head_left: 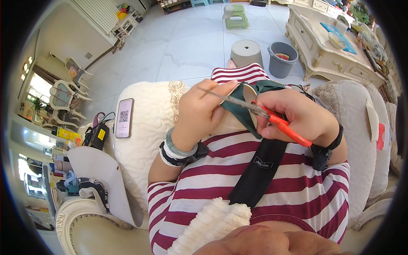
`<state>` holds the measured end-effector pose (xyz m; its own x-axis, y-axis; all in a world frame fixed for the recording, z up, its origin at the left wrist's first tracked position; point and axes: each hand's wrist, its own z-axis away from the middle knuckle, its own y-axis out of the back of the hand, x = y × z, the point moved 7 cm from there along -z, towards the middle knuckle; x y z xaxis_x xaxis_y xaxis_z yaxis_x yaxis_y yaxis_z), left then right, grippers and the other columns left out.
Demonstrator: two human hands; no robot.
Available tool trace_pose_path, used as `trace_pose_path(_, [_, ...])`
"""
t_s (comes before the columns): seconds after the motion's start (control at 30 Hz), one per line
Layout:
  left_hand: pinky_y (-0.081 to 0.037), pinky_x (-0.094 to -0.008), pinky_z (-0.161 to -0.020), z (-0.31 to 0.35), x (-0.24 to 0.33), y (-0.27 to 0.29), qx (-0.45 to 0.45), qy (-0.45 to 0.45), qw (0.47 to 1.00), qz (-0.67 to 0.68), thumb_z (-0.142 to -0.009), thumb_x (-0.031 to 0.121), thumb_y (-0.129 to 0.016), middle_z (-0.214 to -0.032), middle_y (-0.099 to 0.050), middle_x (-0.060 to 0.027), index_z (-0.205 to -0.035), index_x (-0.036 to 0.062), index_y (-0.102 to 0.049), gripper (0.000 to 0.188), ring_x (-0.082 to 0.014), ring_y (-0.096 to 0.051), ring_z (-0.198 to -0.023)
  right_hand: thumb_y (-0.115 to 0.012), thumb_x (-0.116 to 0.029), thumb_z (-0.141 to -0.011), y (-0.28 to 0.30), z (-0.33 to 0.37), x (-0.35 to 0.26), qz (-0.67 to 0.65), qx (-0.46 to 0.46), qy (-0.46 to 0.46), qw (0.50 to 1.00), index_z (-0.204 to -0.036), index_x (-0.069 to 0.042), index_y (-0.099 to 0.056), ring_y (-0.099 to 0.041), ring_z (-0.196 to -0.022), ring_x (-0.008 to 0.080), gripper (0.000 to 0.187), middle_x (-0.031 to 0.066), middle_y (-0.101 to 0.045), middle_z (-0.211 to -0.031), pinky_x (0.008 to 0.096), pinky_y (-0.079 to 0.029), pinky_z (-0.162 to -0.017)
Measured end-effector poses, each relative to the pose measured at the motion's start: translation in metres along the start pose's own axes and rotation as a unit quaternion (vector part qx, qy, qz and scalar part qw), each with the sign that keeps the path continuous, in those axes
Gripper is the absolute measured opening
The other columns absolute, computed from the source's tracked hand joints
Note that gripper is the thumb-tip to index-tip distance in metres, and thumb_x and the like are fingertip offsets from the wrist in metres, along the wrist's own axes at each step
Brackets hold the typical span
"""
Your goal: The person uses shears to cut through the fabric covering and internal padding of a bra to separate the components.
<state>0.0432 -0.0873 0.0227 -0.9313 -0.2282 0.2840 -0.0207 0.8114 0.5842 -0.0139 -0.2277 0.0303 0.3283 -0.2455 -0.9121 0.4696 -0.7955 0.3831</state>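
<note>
My right hand (297,111) is closed round a pair of scissors with red-orange handles (290,130). Their grey blades reach left across a dark green piece of cloth (241,109) and end by my left hand (199,111). The fingers of my left hand are bent and pinch the green cloth at its upper left side. Cream-coloured patches show against the cloth, which lies over my lap; I cannot tell whether the blades are cutting it. A black strap (259,173) hangs down my striped shirt, just below the cloth.
On the quilted cream seat cover (144,136) to my left lies a phone (124,118). A grey-white sun visor (102,178) and a black case (97,135) are farther left. Ahead stand a grey bucket (282,63), a round stool (246,53), a green stool (236,17) and a carved cabinet (316,46).
</note>
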Motion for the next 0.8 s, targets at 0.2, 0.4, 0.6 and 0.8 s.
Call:
trace_pose_path(0.2, [-0.037, -0.0298, -0.046, -0.006, 0.013, 0.006, -0.013, -0.035, 0.998, -0.05, -0.054, -0.007, -0.056, -0.064, -0.046, -0.0067, -0.101, 0.0065, -0.067, 0.05, -0.0205, -0.045, -0.05, -0.072, -0.01, -0.072, 0.037, -0.017, 0.013, 0.155, 0.245, -0.011, 0.957, -0.084, 0.002, -0.052, -0.047, -0.061, 0.0146, 0.027, 0.0066, -0.052, -0.066, 0.0294, -0.041, -0.057])
trace_pose_path(0.4, [-0.042, -0.0316, -0.049, -0.005, 0.02, 0.007, 0.048, -0.132, 0.984, -0.109, -0.059, 0.004, -0.065, -0.071, -0.052, -0.0048, -0.089, 0.006, -0.067, 0.03, -0.0207, -0.054, -0.06, -0.078, -0.014, -0.068, 0.025, -0.042, 0.033, 0.101, 0.24, 0.054, 0.964, -0.087, 0.003, -0.055, -0.049, -0.063, 0.017, 0.034, 0.0109, -0.058, -0.073, 0.0309, -0.042, -0.059])
trace_pose_path(0.6, [-0.044, -0.0308, -0.058, 0.002, 0.032, 0.016, 0.121, -0.17, 0.957, -0.2, -0.067, 0.008, -0.067, -0.075, -0.056, -0.0033, -0.082, 0.0064, -0.067, 0.015, -0.0204, -0.054, -0.067, -0.074, -0.012, -0.072, 0.019, -0.042, 0.025, 0.074, 0.227, 0.05, 0.97, -0.083, 0.002, -0.055, -0.046, -0.061, 0.0159, 0.027, 0.0106, -0.054, -0.067, 0.0289, -0.042, -0.058])
trace_pose_path(0.8, [-0.041, -0.0295, -0.064, 0.004, 0.014, 0.025, 0.135, -0.067, 0.981, 0.119, -0.087, 0.016, -0.059, -0.071, -0.058, -0.002, -0.079, 0.0078, -0.058, 0.012, -0.019, -0.052, -0.067, -0.065, -0.001, -0.075, 0.013, -0.04, 0.031, 0.003, 0.175, 0.03, 0.984, -0.084, 0.0, -0.052, -0.044, -0.065, 0.0055, 0.016, -0.0002, -0.05, -0.071, 0.0213, -0.038, -0.057])
